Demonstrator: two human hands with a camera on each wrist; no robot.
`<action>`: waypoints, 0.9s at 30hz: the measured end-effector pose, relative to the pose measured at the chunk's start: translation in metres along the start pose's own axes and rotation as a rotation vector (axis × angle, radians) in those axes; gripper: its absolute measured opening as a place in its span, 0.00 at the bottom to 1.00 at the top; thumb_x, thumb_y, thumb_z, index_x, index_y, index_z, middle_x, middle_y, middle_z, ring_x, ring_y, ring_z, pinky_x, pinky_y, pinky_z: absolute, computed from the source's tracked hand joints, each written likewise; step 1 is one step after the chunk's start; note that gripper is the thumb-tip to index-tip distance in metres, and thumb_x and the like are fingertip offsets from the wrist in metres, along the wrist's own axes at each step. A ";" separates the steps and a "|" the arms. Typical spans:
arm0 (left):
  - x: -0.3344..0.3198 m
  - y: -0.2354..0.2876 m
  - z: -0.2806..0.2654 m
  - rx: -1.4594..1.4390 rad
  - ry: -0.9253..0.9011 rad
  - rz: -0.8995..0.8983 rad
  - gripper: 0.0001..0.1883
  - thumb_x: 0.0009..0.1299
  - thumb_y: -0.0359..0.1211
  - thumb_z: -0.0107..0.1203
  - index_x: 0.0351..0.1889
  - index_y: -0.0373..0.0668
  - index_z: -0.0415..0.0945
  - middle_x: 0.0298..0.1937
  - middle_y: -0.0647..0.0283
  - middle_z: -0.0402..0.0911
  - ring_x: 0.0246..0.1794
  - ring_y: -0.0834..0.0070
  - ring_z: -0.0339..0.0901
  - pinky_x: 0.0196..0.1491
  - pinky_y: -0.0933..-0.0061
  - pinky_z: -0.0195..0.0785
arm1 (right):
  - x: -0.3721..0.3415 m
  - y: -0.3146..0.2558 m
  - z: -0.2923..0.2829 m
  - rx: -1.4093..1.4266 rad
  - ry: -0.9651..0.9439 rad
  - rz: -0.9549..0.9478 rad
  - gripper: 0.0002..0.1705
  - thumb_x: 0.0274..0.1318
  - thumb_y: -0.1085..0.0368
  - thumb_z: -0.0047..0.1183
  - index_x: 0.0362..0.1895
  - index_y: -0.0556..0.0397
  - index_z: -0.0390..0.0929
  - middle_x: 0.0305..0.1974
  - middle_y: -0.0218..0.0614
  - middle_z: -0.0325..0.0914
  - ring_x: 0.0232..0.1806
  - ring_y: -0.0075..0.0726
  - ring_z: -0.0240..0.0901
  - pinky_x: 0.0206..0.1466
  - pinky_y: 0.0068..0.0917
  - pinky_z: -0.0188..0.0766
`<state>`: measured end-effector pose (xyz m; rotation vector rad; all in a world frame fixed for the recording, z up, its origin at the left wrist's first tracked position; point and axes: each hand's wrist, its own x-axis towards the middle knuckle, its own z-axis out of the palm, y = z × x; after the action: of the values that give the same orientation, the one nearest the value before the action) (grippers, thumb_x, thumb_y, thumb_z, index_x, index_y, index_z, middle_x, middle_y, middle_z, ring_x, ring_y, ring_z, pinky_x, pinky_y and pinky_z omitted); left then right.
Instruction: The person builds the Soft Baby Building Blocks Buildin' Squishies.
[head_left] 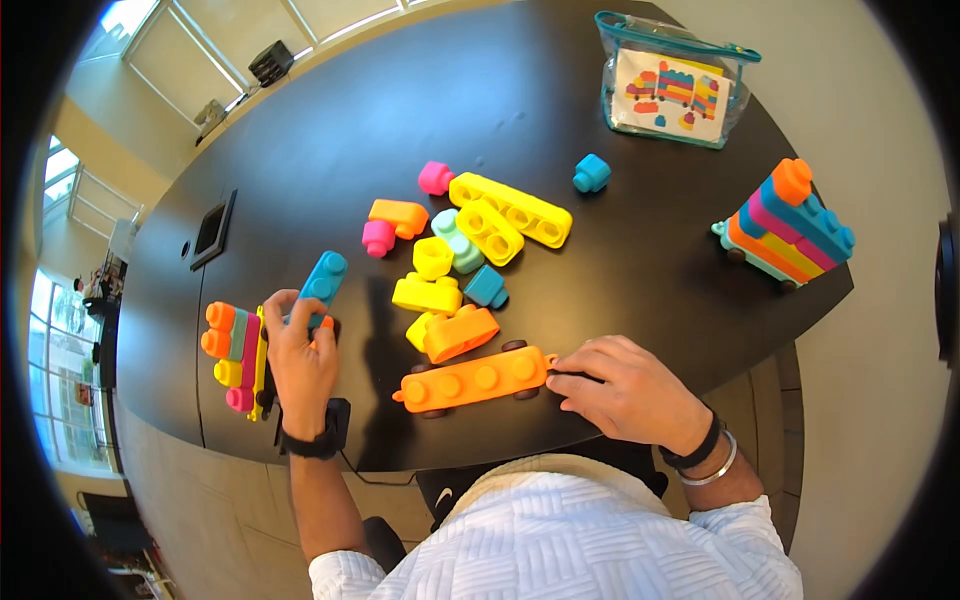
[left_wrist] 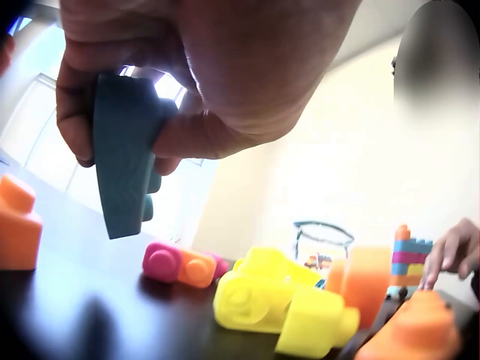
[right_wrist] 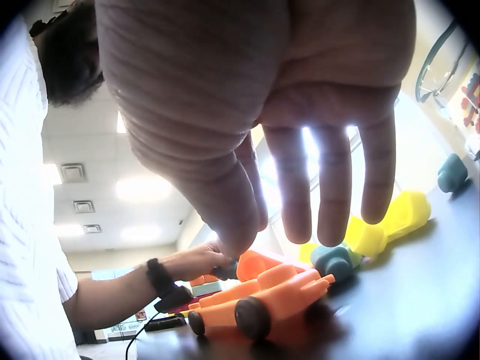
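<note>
My left hand (head_left: 305,355) pinches a blue building block (head_left: 326,275) between thumb and fingers; in the left wrist view the block (left_wrist: 124,154) hangs above the table. An orange block (head_left: 325,322) peeks out beside those fingers, mostly hidden. My right hand (head_left: 635,388) hovers at the right end of an orange wheeled car base (head_left: 470,379), its fingertips near the small hitch. In the right wrist view its fingers (right_wrist: 334,187) reach down nearly straight, and the base (right_wrist: 281,296) sits below them on dark wheels.
Several loose blocks, among them a long yellow piece (head_left: 540,217), lie beyond the base. A stacked car (head_left: 245,350) stands by my left hand, another (head_left: 790,230) at the right. A clear bag (head_left: 670,85) is at the back, a socket panel (head_left: 213,232) at the left.
</note>
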<state>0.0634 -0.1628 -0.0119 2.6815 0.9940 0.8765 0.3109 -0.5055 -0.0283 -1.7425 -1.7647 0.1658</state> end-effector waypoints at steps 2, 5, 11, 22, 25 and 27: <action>-0.011 0.008 -0.026 -0.047 -0.011 -0.019 0.14 0.66 0.18 0.53 0.49 0.39 0.76 0.63 0.52 0.76 0.55 0.56 0.80 0.54 0.61 0.78 | 0.001 -0.001 0.002 0.038 -0.006 0.002 0.22 0.62 0.64 0.76 0.59 0.51 0.90 0.59 0.38 0.88 0.60 0.49 0.85 0.63 0.47 0.82; -0.033 0.021 -0.051 -0.550 -0.219 0.039 0.11 0.64 0.18 0.55 0.41 0.42 0.72 0.65 0.52 0.76 0.58 0.62 0.78 0.65 0.59 0.74 | 0.005 -0.005 0.004 0.032 -0.030 0.039 0.28 0.62 0.64 0.75 0.66 0.47 0.86 0.62 0.40 0.86 0.62 0.50 0.84 0.67 0.47 0.81; -0.062 0.053 -0.027 -0.595 -0.580 0.205 0.22 0.63 0.24 0.81 0.43 0.46 0.73 0.65 0.50 0.88 0.65 0.50 0.86 0.62 0.58 0.80 | 0.011 -0.010 0.014 0.041 -0.043 0.002 0.30 0.60 0.65 0.77 0.67 0.47 0.85 0.70 0.45 0.80 0.67 0.59 0.82 0.70 0.50 0.81; -0.069 0.078 -0.014 -0.330 -0.465 0.225 0.33 0.67 0.27 0.78 0.71 0.45 0.81 0.64 0.53 0.87 0.62 0.49 0.84 0.63 0.53 0.80 | 0.017 -0.020 0.026 -0.070 -0.109 0.040 0.36 0.56 0.62 0.79 0.71 0.39 0.86 0.69 0.41 0.79 0.69 0.56 0.77 0.71 0.49 0.81; -0.068 0.081 -0.012 -0.239 -0.471 0.262 0.37 0.67 0.30 0.77 0.77 0.46 0.80 0.63 0.54 0.85 0.60 0.49 0.83 0.63 0.51 0.80 | 0.018 -0.022 0.031 -0.174 -0.088 -0.002 0.40 0.54 0.62 0.80 0.74 0.32 0.86 0.66 0.40 0.80 0.65 0.55 0.78 0.68 0.48 0.82; -0.067 0.081 -0.011 -0.229 -0.461 0.271 0.37 0.67 0.31 0.77 0.77 0.47 0.81 0.63 0.54 0.85 0.60 0.49 0.83 0.62 0.50 0.80 | 0.020 -0.023 0.033 -0.171 -0.077 0.002 0.41 0.53 0.61 0.81 0.74 0.29 0.86 0.64 0.39 0.80 0.64 0.54 0.78 0.68 0.48 0.82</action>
<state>0.0609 -0.2683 -0.0078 2.6664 0.4110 0.3451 0.2759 -0.4782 -0.0360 -1.8805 -1.8801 0.0850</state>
